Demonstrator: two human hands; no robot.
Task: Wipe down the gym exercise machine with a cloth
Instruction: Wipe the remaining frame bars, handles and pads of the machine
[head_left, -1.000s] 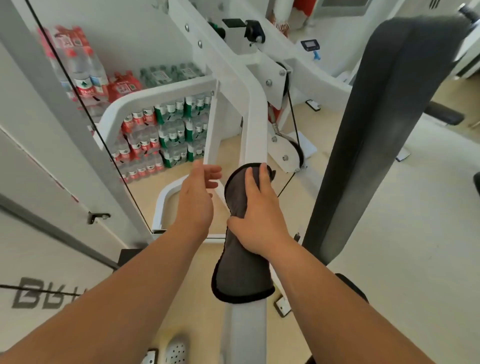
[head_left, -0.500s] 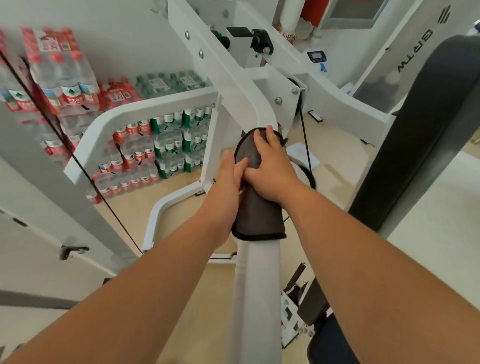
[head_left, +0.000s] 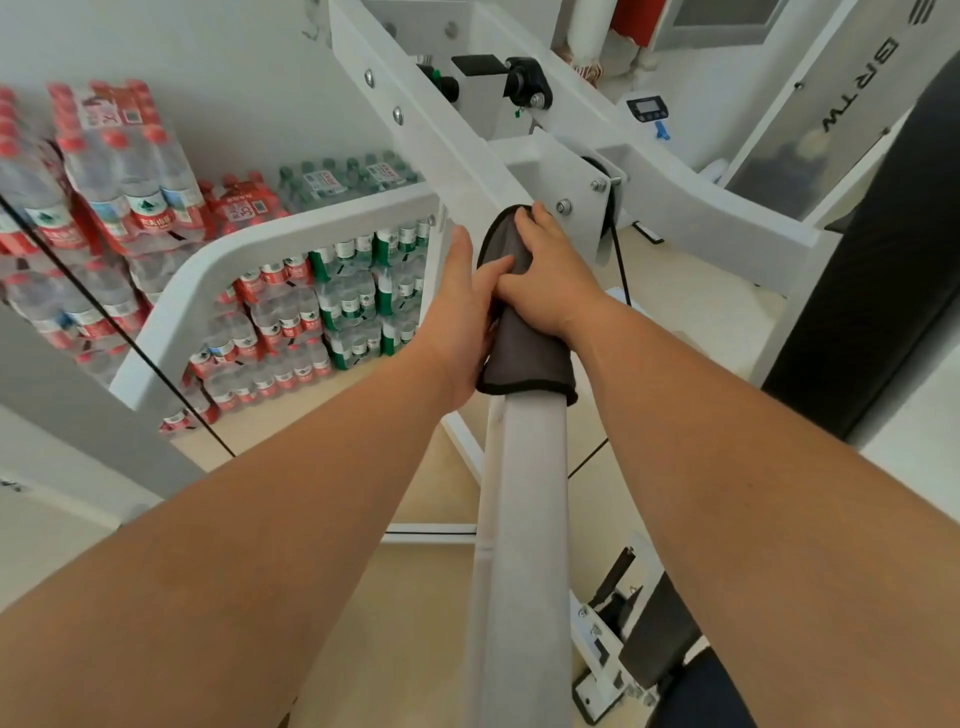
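Note:
A dark grey cloth with a black hem is draped over the white beam of the gym machine, near where the beam meets the bolted bracket. My right hand lies flat on top of the cloth, fingers pressing it onto the beam. My left hand rests against the beam's left side, its thumb touching the cloth's edge, fingers stretched forward. The far end of the cloth curls over just under my right fingertips.
Stacked packs of bottled water fill the floor at left behind a curved white frame tube. A thin black cable runs diagonally at left. A dark padded upright stands at right. A pulley with cable sits beyond the cloth.
Both hands and the cloth have slid forward up the beam toward the bracket. My left hand has come in from open air to rest against the beam and cloth.

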